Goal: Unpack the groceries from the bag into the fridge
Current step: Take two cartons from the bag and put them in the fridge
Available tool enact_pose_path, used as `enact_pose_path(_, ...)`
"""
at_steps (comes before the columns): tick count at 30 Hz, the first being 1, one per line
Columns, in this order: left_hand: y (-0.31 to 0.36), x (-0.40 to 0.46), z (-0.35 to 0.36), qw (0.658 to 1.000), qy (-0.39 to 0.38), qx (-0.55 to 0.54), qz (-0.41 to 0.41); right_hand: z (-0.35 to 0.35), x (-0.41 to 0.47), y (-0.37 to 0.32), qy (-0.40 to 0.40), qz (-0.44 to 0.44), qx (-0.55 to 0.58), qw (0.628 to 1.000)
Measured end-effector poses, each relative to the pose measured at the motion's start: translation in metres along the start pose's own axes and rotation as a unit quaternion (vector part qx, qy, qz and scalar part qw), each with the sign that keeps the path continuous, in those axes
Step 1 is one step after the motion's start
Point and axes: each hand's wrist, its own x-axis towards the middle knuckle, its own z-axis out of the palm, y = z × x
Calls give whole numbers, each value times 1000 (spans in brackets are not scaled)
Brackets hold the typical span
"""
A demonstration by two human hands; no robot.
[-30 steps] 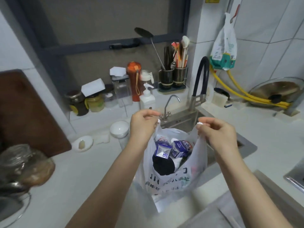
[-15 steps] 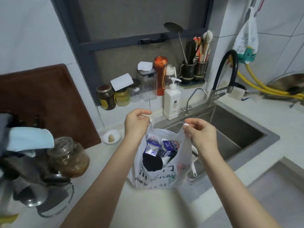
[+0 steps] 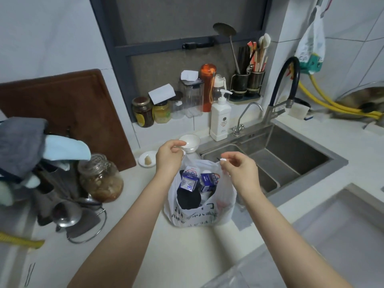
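Note:
A white plastic grocery bag [image 3: 218, 210] with dark printed letters stands on the pale counter just left of the sink. My left hand [image 3: 169, 157] pinches its left handle and my right hand [image 3: 242, 171] pinches its right handle, holding the mouth apart. Inside the bag I see two blue-and-white milk cartons [image 3: 188, 179] [image 3: 208, 180] and a round black item [image 3: 188, 198] below them. The lower contents are hidden by the bag wall. No fridge is in view.
A steel sink [image 3: 291, 154] with a tap [image 3: 247, 117] lies to the right. A white bowl [image 3: 190, 142], soap pump bottle [image 3: 220, 119], jars [image 3: 143, 112], a big glass jar [image 3: 100, 178], a utensil rack [image 3: 62, 202] and a brown cutting board [image 3: 68, 113] crowd the left and back.
The view has swung left and drawn back, so the bag sits more to the centre. Both hands keep pinching the handles. The bag now rests lower on the counter.

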Motion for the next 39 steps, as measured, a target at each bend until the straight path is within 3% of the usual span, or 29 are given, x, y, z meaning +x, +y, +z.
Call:
enact_pose_path(17,-30,-15,-33,996,-24,91,-6,4,-27,8,3,2,-92,996)
enact_pose_path(24,-38,8,-48,987,-81,141,4,20,-19,9,40,-19,-155,987)
enact_pose_path(30,-50,30,-51,950,-140,264,93,30,-15,18,86,-13,-267,960)
enact_pose_path(34,-53,42,-51,913,-127,362,138,34,-13,27,95,-4,-355,930)
enact_pose_path(39,-60,50,-49,868,-134,434,201,44,-12,43,96,-5,-373,923)
